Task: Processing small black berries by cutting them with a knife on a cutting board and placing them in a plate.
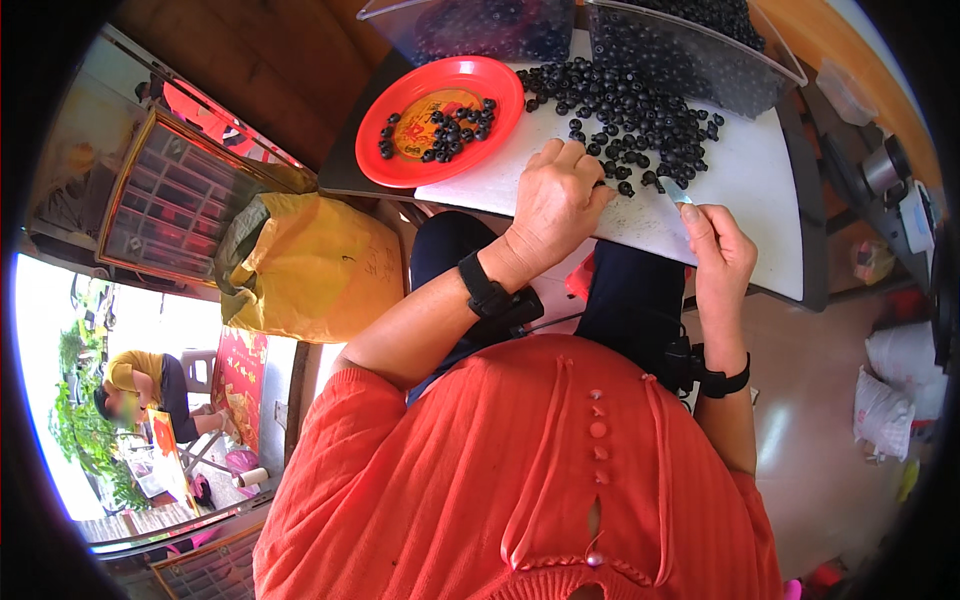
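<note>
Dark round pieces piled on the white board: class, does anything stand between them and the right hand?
Yes: the small blade gripped by the right hand lies between that hand and the nearest dark round pieces. The left hand is off to the left, outside that gap; nothing else visible intervenes.

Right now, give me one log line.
Left hand: at white board's edge, grip hidden | Right hand: holding small blade | Dark balls: loose on board, some on red plate | Clear bins: holding more
</note>
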Available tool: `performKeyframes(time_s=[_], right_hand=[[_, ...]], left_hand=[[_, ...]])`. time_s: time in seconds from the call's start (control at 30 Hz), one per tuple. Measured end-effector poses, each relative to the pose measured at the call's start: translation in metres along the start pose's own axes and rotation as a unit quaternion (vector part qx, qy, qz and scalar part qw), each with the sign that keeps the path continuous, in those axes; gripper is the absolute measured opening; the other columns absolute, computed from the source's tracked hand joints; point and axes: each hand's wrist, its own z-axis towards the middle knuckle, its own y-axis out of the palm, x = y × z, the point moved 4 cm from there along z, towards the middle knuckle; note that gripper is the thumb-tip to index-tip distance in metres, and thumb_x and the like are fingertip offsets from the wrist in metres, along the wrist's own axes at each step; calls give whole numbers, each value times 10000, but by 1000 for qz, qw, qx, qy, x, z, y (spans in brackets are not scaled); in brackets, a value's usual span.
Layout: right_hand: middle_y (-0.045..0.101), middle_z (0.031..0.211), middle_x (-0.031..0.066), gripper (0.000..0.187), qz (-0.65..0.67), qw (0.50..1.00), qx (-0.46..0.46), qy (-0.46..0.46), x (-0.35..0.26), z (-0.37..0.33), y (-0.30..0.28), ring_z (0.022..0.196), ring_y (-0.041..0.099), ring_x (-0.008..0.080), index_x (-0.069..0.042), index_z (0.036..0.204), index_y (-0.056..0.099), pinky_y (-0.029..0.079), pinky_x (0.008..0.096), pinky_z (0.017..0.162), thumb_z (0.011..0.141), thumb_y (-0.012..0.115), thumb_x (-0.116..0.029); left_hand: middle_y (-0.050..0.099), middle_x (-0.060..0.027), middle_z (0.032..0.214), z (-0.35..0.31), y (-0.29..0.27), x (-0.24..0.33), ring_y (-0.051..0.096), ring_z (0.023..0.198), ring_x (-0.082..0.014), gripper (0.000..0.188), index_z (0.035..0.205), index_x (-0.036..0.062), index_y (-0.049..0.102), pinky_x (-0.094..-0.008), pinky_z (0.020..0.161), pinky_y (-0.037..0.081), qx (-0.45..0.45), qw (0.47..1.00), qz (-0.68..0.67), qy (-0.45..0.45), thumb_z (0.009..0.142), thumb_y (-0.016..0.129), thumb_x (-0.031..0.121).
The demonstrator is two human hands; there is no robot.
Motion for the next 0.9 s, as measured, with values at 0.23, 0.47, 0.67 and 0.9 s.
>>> performKeyframes(time_s=[0.23, 0.47, 0.67, 0.9], right_hand=[[526, 668, -19, 287, -7, 1000, -3, -14, 1, -1, 2, 633, 420, 58, 20, 852, 661, 358, 249, 566, 973, 728, -232], [517, 663, -10, 284, -23, 1000, -7, -10, -2, -1, 1, 629, 423, 64, 18, 848, 654, 362, 258, 560, 973, 723, -226], [525, 668, 7, 276, -46, 999, 4, -27, -1, -2, 1, 620, 432, 77, 15, 852, 650, 367, 260, 561, 974, 718, -223], [542, 677, 8, 262, -34, 999, 9, -30, -7, -3, 2, 619, 449, 78, 15, 854, 651, 385, 258, 566, 972, 722, -209]], left_hand=[[617, -109, 839, -4, -6, -3, 600, 850, -332, 88, 843, 23, 689, -440, 725, 508, 20, 996, -59, -59, 772, 734, 49], [612, -116, 845, -3, 1, -7, 594, 843, -342, 83, 845, 30, 681, -452, 719, 507, 10, 1000, 7, -12, 774, 724, 35], [607, -123, 851, 4, -4, -1, 596, 844, -343, 86, 827, 22, 671, -457, 722, 510, -7, 1000, -12, -5, 763, 726, 37], [609, -120, 864, 5, 5, 2, 609, 862, -330, 97, 838, 23, 673, -438, 726, 528, -43, 998, 46, 20, 755, 722, 29]])
